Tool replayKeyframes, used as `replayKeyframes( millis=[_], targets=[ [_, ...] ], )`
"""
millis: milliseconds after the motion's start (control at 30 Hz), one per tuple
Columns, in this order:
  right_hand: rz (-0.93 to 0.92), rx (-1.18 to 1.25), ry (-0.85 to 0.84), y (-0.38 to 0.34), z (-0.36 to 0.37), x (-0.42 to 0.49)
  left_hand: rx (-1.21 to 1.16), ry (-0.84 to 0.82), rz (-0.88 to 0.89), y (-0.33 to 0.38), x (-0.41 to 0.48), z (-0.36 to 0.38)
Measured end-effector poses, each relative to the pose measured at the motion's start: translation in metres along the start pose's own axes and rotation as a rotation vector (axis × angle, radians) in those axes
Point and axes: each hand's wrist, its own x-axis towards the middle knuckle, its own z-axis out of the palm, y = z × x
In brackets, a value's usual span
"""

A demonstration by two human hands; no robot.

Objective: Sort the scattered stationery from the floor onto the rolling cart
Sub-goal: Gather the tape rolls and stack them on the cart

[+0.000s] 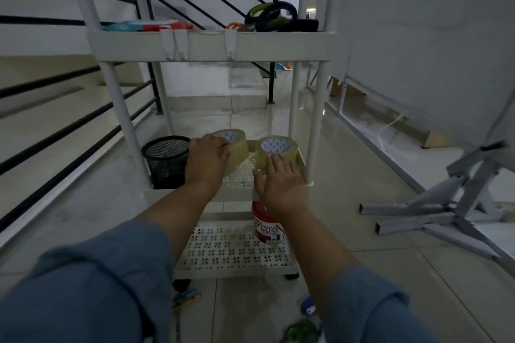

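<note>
Head view: left hand [207, 159] grips a clear packing-tape roll [234, 147], tilted on the rolling cart's middle shelf [239, 175]; right hand [281, 184], open and flat, steadies a second roll [277, 147] alongside, grouping like items. Other stationery [306, 308] remains on the floor.

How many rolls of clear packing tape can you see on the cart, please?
2, both on the middle shelf: left roll under the left hand, right roll at the right hand fingertips. Others may be hidden.
</note>
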Motion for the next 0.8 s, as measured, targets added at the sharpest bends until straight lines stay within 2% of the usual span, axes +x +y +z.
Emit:
replayKeyframes(
  millis=[67,500,700,800],
  targets=[
    [0.021,-0.01,0.058,0.001,0.006,0.003,0.012,-0.025,-0.014,-0.002,0.007,0.008],
    [0.04,0.005,-0.001,-0.002,0.006,-0.001,0.03,-0.187,-0.014,-0.009,0.032,0.042],
    [0.091,-0.016,0.123,-0.004,0.005,-0.003,-0.075,-0.058,-0.18,-0.006,0.019,0.038],
    [0.1,0.005,0.121,-0.005,0.006,-0.002,-0.051,-0.063,-0.175,-0.01,0.007,0.039]
  ],
)
